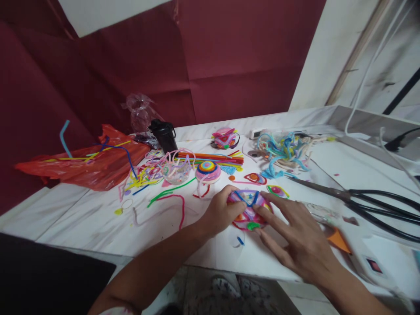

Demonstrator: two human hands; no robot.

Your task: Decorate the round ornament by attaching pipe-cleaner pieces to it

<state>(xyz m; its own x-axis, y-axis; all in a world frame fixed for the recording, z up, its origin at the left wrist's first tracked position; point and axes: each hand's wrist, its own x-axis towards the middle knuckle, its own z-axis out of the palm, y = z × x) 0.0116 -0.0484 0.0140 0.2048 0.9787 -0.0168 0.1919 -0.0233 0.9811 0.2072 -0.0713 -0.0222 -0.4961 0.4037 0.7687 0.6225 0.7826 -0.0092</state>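
Note:
A round, colourful pipe-cleaner craft (250, 215) lies near the front of the white table, with a blue V at its top and a green patch at its lower edge. My left hand (220, 213) grips its left side, thumb on the face of it. From the right, my right hand (293, 234) holds it with fingers spread over its top and side. Just beyond sit two eye-shaped pieces, one red-edged (256, 178) and one green-edged (277, 191). A striped domed piece (208, 171) stands further left. A small blue scrap (240, 240) lies in front.
Large black-handled scissors (348, 195) and a power strip (367, 258) lie on the right. Behind are a pipe-cleaner bundle (213, 158), a fuzzy blue heap (282, 151) and another decorated round piece (225, 138). A red plastic bag (108, 164) and black bottle (165, 136) stand left.

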